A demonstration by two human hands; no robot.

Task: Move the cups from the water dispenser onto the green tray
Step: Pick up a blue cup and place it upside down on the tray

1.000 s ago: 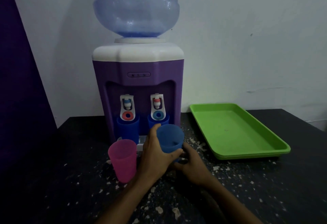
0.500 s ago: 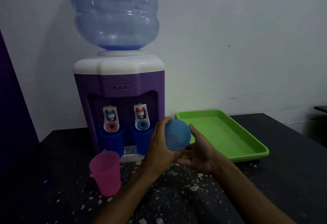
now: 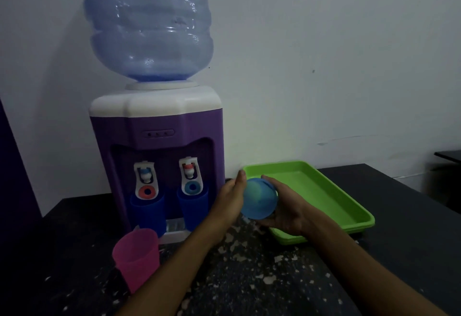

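Observation:
A light blue cup (image 3: 259,198) is lifted off the table and tipped so its base faces me. My left hand (image 3: 230,197) presses on its left side and my right hand (image 3: 284,212) cradles it from the right and below. The cup hangs over the near left corner of the green tray (image 3: 331,196). A pink cup (image 3: 136,257) stands upright on the table in front of the purple water dispenser (image 3: 157,126). Two dark blue cups (image 3: 147,209) (image 3: 193,207) sit under the dispenser's taps.
A large clear water bottle (image 3: 149,28) tops the dispenser. The black speckled table (image 3: 249,278) runs to a white wall behind. A dark purple panel (image 3: 12,166) stands at the left. A dark surface edge (image 3: 449,156) shows at far right.
Both hands have lifted the light blue cup from the table, tipped it base toward me and carried it right, over the tray's near corner. The camera has swung up and right.

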